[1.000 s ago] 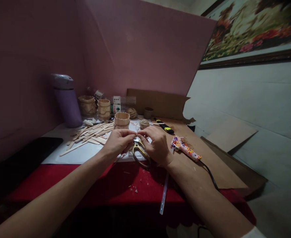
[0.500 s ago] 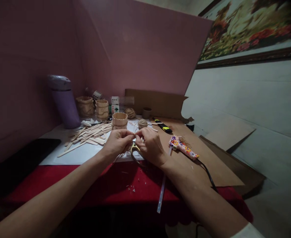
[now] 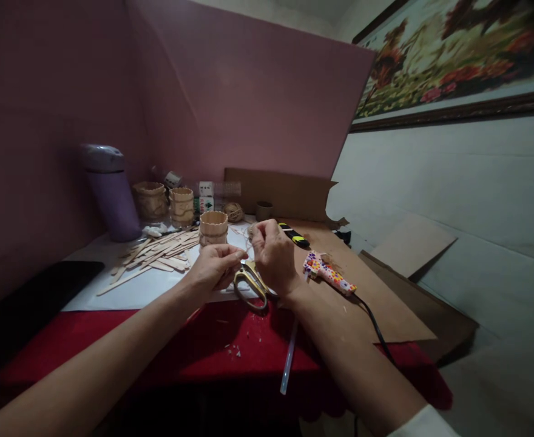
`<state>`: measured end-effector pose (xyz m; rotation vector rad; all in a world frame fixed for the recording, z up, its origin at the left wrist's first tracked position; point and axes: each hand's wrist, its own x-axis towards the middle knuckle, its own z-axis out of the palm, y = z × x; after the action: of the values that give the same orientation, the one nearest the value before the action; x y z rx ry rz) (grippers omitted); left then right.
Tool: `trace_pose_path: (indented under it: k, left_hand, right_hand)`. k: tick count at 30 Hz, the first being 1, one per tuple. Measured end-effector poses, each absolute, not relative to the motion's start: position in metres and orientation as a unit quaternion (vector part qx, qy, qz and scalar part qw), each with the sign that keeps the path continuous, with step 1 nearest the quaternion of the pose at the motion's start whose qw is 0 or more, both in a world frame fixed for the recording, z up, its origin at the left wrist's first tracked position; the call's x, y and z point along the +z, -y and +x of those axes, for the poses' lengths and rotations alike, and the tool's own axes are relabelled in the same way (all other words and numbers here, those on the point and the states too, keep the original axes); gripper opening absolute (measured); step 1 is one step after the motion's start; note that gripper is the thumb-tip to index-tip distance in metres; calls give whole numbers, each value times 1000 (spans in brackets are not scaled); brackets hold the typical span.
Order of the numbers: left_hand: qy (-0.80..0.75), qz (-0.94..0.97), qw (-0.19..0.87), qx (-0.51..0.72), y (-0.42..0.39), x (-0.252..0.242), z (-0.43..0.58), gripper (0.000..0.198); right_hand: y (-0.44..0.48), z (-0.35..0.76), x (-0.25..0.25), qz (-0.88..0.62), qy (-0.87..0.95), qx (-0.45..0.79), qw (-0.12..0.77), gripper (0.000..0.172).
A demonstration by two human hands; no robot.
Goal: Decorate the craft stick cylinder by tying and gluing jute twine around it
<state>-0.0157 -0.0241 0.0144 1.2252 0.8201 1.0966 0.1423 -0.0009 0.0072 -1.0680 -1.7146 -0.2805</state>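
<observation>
My left hand [image 3: 213, 267] is closed in a pinch, thumb against forefinger, on a thin strand of twine [image 3: 249, 244]. Slightly higher and to the right, my right hand [image 3: 273, 255] pinches the same strand, its fingertips partly hidden. Below and between the hands lie gold-handled scissors [image 3: 252, 290] with their blades mostly covered. Just behind my left hand stands a small round wooden holder [image 3: 213, 227] with a scalloped rim and cord around it. A ball of twine is mostly hidden behind my right hand.
Loose craft sticks [image 3: 158, 255] lie left on white paper. Behind them stand a purple bottle [image 3: 114, 203] and two more wooden holders [image 3: 182, 206]. To the right are a black-yellow utility knife [image 3: 297, 237] and a flowered glue gun [image 3: 328, 273] with a cord, on cardboard [image 3: 385, 315].
My hands have moved apart, the right one rising slightly, and twine shows between them. More of the scissors is visible. The whole view has shifted a little.
</observation>
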Motion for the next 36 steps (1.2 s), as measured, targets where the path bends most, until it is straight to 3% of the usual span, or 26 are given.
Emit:
trace_pose_path:
  k: [6,11,21,27,36]
  left_hand:
    - [-328,521,616,491,22,13,-19,39]
    - [-322,540,608,484,21,11,-20,45]
    - [-353,592,547,474,21,9,-22,35]
    - [-317,539,617,479,23,11,-21,19]
    - [-327,496,654,469,19,10,-24,17]
  right_hand:
    - [11,137,4,-406,738,28,538,16]
    - [7,143,2,-373,768,152,499,17]
    - [11,142,2,-355,788,102,493,13]
    - [7,142,-1,-362,778,143,493,15]
    - [9,143,-1,-332,786,130,504,10]
